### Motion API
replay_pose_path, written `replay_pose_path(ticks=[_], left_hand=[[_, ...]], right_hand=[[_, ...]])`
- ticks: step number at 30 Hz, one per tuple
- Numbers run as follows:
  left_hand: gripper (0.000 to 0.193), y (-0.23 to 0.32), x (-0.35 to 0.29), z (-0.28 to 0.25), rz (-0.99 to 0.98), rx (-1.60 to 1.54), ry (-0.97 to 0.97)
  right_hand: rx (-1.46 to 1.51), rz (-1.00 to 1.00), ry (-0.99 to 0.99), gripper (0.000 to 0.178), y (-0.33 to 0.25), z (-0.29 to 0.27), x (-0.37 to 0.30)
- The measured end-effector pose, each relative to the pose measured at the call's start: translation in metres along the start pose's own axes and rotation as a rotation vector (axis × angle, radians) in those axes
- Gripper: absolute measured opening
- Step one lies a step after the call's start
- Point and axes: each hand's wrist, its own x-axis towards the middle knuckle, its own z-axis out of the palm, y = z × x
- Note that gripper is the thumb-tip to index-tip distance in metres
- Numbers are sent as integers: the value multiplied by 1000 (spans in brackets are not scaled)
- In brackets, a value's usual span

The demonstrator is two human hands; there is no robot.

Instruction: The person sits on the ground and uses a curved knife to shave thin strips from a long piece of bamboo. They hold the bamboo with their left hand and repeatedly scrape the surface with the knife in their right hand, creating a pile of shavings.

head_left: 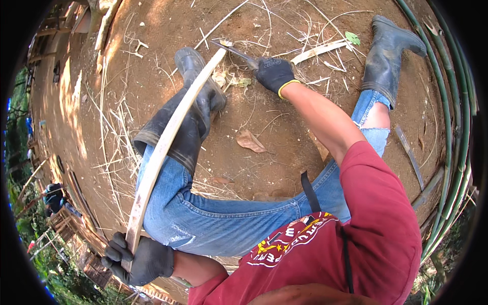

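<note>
A long, pale split-bamboo strip point(168, 134) slants across my left leg, from my hip side up past my boot. At its near end my left hand point(145, 260), in a dark glove, is wrapped round it. My right hand point(274, 74), in a black glove with a yellow cuff, is closed round the handle of a knife point(238, 55); the handle itself is hidden in the fist. The blade points away to the left and lies against the far end of the strip, where its tip crosses it. Pale shavings point(219, 78) lie just under that end.
Thin bamboo slivers point(109, 132) and a wider pale piece point(319, 52) are scattered over the brown dirt. Green bamboo poles point(460, 127) curve along the right side. A flat grey blade-like strip point(409, 156) lies beside them. My rubber boots point(389, 56) rest on the ground. A person point(53, 197) is far left.
</note>
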Motion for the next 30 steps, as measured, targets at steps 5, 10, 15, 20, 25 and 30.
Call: replay_pose_path(ticks=[5, 10, 15, 20, 25, 30], left_hand=[[7, -4, -6, 12, 64, 48, 86], [6, -4, -6, 13, 41, 29, 96], [9, -6, 1, 6, 5, 18, 34], [18, -11, -7, 16, 52, 96, 100], [16, -9, 6, -1, -259, -323, -159], [21, 11, 37, 6, -287, -548, -257]], right_hand=[[0, 42, -40, 55, 1, -17, 2], [44, 22, -118, 56, -34, -19, -13], [-36, 127, -58, 58, 7, -10, 2], [855, 344, -403, 66, 11, -8, 8], [1183, 415, -237, 66, 59, -14, -43], [147, 242, 470, 61, 62, -59, -67]])
